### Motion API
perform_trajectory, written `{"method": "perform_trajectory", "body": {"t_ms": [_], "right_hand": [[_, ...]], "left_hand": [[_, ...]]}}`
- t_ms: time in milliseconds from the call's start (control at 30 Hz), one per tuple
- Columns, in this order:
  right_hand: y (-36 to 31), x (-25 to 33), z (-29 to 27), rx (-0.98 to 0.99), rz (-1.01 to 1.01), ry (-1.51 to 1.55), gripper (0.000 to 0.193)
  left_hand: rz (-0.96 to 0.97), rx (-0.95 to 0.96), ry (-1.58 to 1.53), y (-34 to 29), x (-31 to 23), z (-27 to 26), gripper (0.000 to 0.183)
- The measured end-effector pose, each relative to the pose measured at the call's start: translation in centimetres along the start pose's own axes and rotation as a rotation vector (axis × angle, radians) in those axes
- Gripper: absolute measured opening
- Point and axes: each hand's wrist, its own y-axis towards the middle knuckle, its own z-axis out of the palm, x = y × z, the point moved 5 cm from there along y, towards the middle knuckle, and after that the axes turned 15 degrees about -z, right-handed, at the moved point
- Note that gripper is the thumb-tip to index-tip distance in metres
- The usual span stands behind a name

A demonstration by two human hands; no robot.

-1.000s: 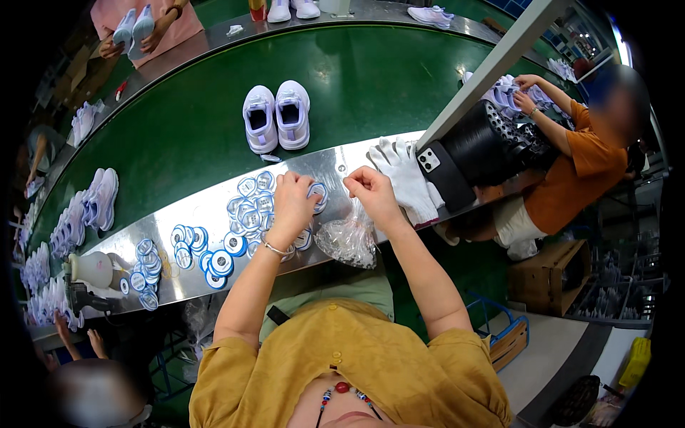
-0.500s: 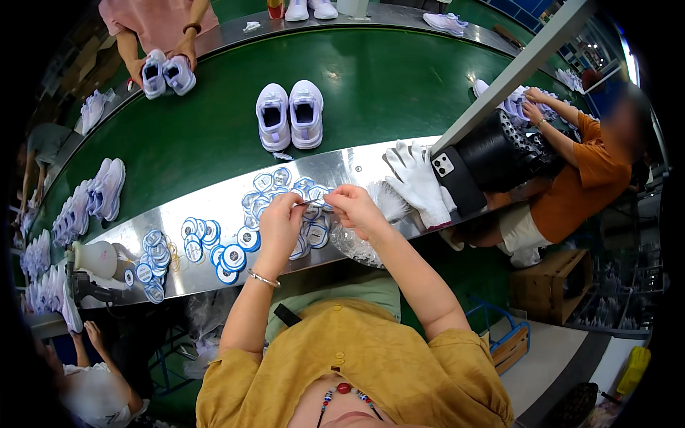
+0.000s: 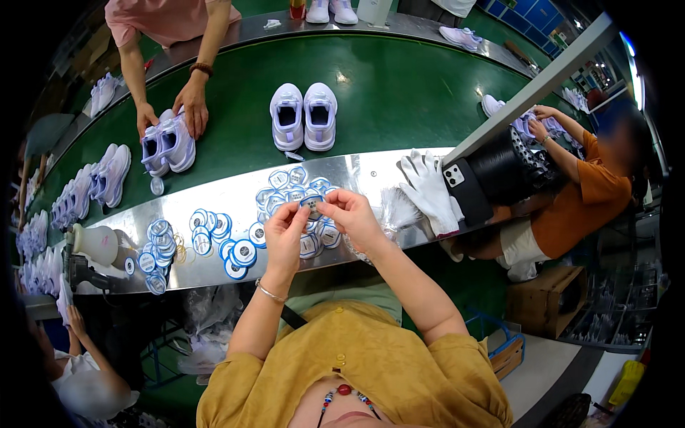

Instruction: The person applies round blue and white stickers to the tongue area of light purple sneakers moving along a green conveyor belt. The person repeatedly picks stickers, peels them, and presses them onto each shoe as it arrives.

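Between the fingertips of my left hand [image 3: 283, 239] and my right hand [image 3: 357, 222] is a round blue-rimmed tag [image 3: 312, 205], its printed face turned up. Both hands pinch it by its edges, just above a loose pile of similar round tags [image 3: 265, 196] on the metal ledge. Parts of that pile are hidden behind my fingers. Left of my hands lie more blue-rimmed tags [image 3: 243, 252] in overlapping clusters. Beyond the ledge, a pair of white-and-lilac sneakers [image 3: 320, 118] stands on the green belt [image 3: 399, 93], with a small tag by the heel.
Right of my hands lie a bundle of clear plastic strands [image 3: 399, 208], a white glove [image 3: 430, 191] and a dark phone [image 3: 467, 189]. A grey post [image 3: 531, 85] slants above them. A co-worker's hands [image 3: 193, 107] hold sneakers [image 3: 168, 145] at the far left; a whitish container [image 3: 96, 244] stands left.
The tag in my fingers has turned from edge-on to face up, and my hands have drawn closer together. The co-worker's sneakers have come nearer over the belt, with a round tag now beside them.
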Motion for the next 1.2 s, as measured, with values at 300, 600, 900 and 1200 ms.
{"method": "perform_trajectory", "body": {"t_ms": [300, 600, 900, 1200], "right_hand": [[1.5, 1.7, 0.8, 0.188, -0.176, -0.446, 0.011], [0.2, 2.8, 1.9, 0.154, -0.269, -0.675, 0.012], [-2.1, 5.1, 2.7, 0.089, -0.638, -0.873, 0.005], [-1.6, 4.7, 3.3, 0.116, -0.522, -0.865, 0.007]], "left_hand": [[0.215, -0.064, 0.287, -0.4, -1.4, -0.5, 0.007], [0.332, -0.104, 0.377, -1.0, -1.1, -0.5, 0.005], [0.284, -0.164, 0.34, -1.3, -1.5, -1.1, 0.013], [0.511, -0.17, 0.58, -3.2, -3.7, 0.8, 0.009]]}}
